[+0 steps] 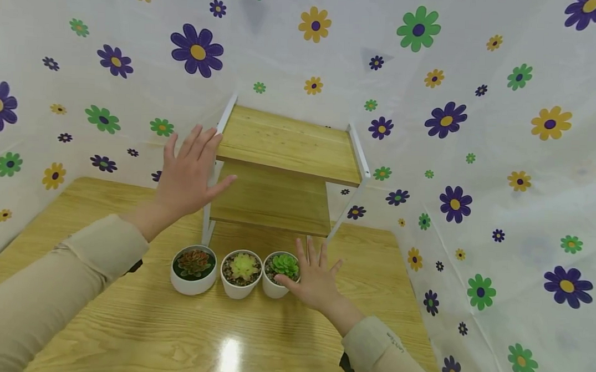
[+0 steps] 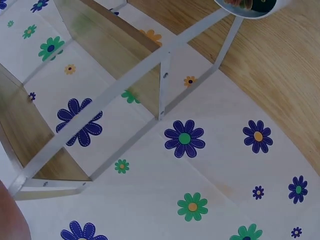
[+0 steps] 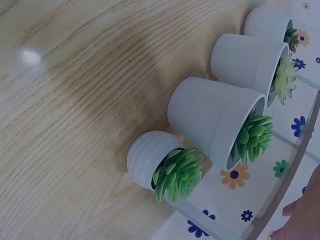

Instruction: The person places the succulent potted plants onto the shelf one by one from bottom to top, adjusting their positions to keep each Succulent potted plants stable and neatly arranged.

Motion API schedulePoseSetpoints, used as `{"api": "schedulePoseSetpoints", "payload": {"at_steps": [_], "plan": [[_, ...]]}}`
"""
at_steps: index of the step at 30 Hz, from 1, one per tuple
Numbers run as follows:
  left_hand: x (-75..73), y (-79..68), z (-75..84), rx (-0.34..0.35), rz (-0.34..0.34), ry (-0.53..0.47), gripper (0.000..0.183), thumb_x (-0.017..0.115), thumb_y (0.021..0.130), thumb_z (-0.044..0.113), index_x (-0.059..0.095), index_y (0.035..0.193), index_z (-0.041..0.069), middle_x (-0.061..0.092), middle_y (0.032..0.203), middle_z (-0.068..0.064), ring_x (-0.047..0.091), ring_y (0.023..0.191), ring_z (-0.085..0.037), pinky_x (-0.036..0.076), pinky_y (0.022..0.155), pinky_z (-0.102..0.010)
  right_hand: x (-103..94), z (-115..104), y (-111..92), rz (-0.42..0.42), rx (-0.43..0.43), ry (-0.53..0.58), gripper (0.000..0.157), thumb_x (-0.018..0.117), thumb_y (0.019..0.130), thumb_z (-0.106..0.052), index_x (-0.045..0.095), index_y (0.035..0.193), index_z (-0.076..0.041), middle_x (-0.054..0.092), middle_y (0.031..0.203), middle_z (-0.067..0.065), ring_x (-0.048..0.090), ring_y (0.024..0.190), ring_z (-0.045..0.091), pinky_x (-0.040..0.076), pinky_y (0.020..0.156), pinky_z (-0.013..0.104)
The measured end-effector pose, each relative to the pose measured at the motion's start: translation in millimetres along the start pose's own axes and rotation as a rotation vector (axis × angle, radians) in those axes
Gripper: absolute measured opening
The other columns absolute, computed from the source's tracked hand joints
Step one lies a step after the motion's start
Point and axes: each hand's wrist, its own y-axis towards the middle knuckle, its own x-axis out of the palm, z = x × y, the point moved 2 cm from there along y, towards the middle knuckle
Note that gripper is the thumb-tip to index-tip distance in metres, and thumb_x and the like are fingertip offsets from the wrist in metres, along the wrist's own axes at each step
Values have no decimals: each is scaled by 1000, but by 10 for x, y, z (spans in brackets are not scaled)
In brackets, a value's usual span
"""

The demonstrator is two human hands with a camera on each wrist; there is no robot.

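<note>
Where splayed right hand (image 1: 316, 281) hovers, green succulent pot (image 1: 279, 274) just beside its thumb; left hand (image 1: 188, 173) open against shelf (image 1: 290, 144).

Both hands open, fingers spread: left hand (image 1: 188, 173) raised, right hand (image 1: 316, 281) low.

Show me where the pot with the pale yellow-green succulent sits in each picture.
Head: the yellow-green succulent pot is the middle of the three pots in view, lower centre.
Left wrist: not in it.
Right wrist: upper right, second pot from the top.
Shared landmark: the wooden table.
</note>
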Motion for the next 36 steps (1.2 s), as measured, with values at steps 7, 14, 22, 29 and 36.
{"api": "schedulePoseSetpoints", "payload": {"at_steps": [7,14,22,29,36], "plan": [[0,57,-109,-26,-138,25,72,47,90,54,39,139,1,40,144,-17,26,139,-35,9,112,-63,0,17,-19,5,-4,12,89,45,86,-66,7,152,-20,9,158,15,1,142,46,8,97,81],[-62,152,-100,-31,-103,38,51,59,89,35,55,124,-1,56,129,-20,40,132,-35,15,111,-62,94,186,-16,58,5,49,94,31,82,-77,3,152,-20,15,155,20,5,142,48,6,97,81],[-258,376,-80,-23,-211,48,32,59,90,30,67,103,2,67,111,-19,50,121,-37,19,107,-66,159,409,9,-19,125,76,92,45,84,-68,11,151,-14,18,155,20,7,142,47,6,98,80],[-430,572,-53,-78,-527,83,42,48,95,38,67,113,5,64,119,-20,43,128,-39,13,107,-68,211,558,40,-64,169,113,98,53,81,-66,11,151,-11,24,152,22,13,141,46,9,101,78],[-506,695,-81,-80,-694,68,51,40,97,44,64,120,5,56,127,-25,45,125,-44,11,105,-71,348,681,76,-87,190,215,109,74,74,-48,9,150,-5,28,149,25,26,136,45,23,103,71]]}}
